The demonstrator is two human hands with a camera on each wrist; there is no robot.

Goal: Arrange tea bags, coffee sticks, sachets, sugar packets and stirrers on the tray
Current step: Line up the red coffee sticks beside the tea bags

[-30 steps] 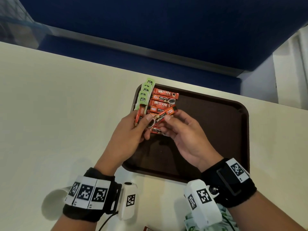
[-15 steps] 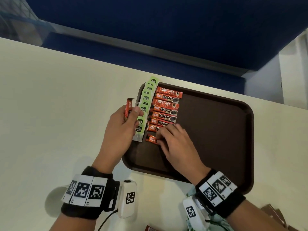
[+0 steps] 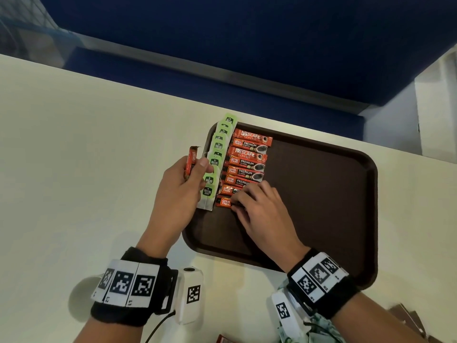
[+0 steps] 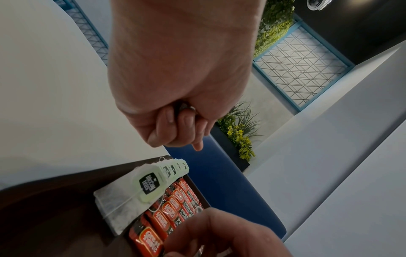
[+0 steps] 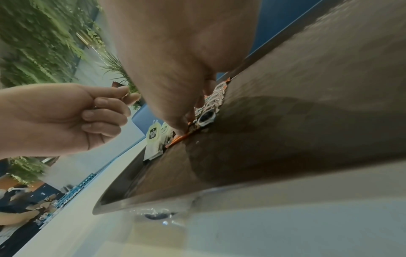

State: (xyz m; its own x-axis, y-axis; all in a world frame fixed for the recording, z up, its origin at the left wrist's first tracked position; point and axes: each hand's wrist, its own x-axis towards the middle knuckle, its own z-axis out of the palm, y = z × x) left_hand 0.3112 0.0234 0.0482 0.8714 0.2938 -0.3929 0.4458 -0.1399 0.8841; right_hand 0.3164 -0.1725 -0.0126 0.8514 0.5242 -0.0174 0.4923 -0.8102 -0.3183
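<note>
A brown tray lies on the cream table. Along its left edge runs a column of green-tagged tea bags, also seen in the left wrist view. Beside them lies a column of red coffee sticks. My right hand pinches the nearest coffee stick flat on the tray at the near end of that column; the right wrist view shows thumb and fingers on it. My left hand hovers just left of the tray and grips a small upright bundle of coffee sticks.
A white cup sits near the front edge under my left wrist. A green-patterned packet, a red packet and brown items lie at the front. The tray's right half is bare. A blue bench stands beyond the table.
My right hand took one stick from the left hand's bundle and set it down at the near end of the column. The left hand drew away to the left, off the tray.
</note>
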